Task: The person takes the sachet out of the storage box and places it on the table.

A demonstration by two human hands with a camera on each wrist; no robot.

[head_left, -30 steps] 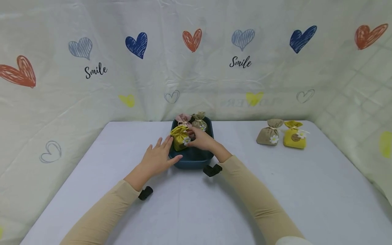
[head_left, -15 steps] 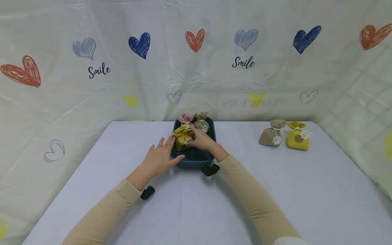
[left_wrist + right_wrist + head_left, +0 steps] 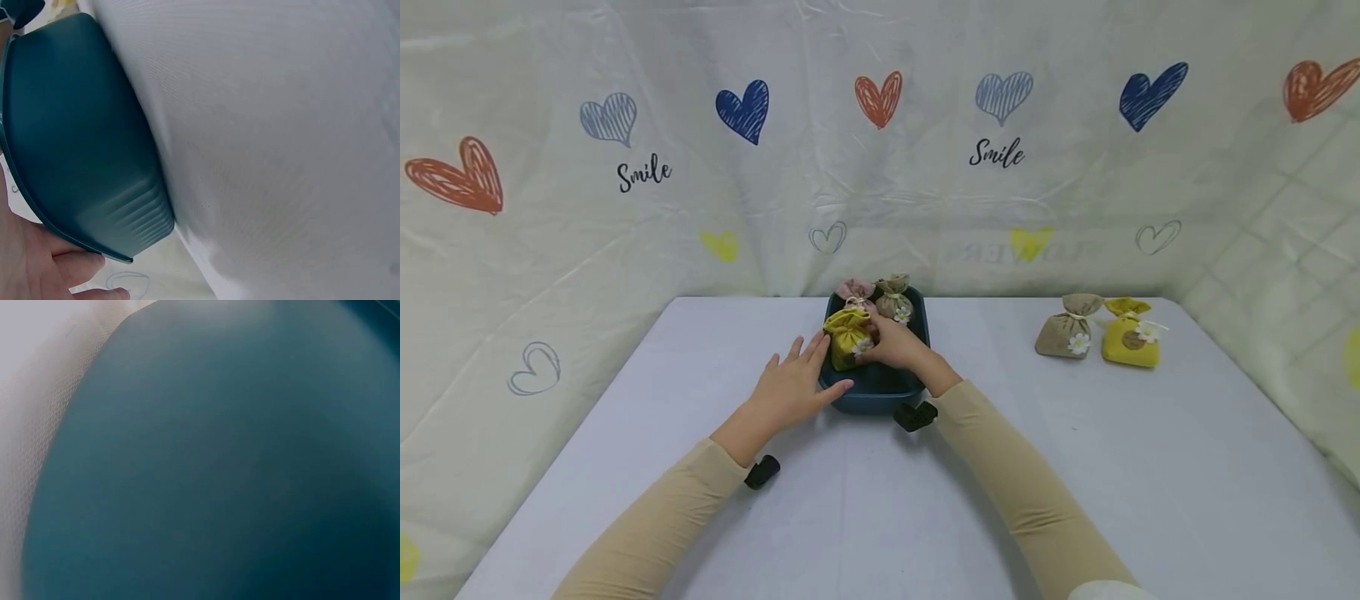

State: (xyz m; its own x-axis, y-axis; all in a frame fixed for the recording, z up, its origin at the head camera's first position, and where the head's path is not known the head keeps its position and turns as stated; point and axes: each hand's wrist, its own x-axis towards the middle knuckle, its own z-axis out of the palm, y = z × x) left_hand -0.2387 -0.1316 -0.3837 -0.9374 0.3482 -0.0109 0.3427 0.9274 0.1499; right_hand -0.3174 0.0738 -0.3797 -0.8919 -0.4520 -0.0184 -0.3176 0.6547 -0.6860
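A dark teal plastic basin (image 3: 874, 403) stands at the back middle of the table. My right hand (image 3: 897, 343) reaches over its right side and holds a yellow drawstring pouch (image 3: 846, 337) with a white flower, low in the left part. Behind that pouch sit a pink pouch (image 3: 854, 291) and a beige pouch (image 3: 894, 305). My left hand (image 3: 784, 392) lies with straight, spread fingers at the basin's left rim. From the left wrist, the basin's outer wall (image 3: 75, 125) shows beside the fingers (image 3: 78, 267). Only the blurred teal wall (image 3: 187, 456) fills the right wrist view.
Another beige pouch (image 3: 1063, 330) and another yellow pouch (image 3: 1131, 339) stand side by side at the table's back right. A white cloth covers the table (image 3: 850, 517). Behind it hangs a pale sheet (image 3: 917, 192) printed with hearts.
The head view has shifted slightly, so everything appears a little further right. Both hands stay at the basin, the right still holding the yellow pouch.
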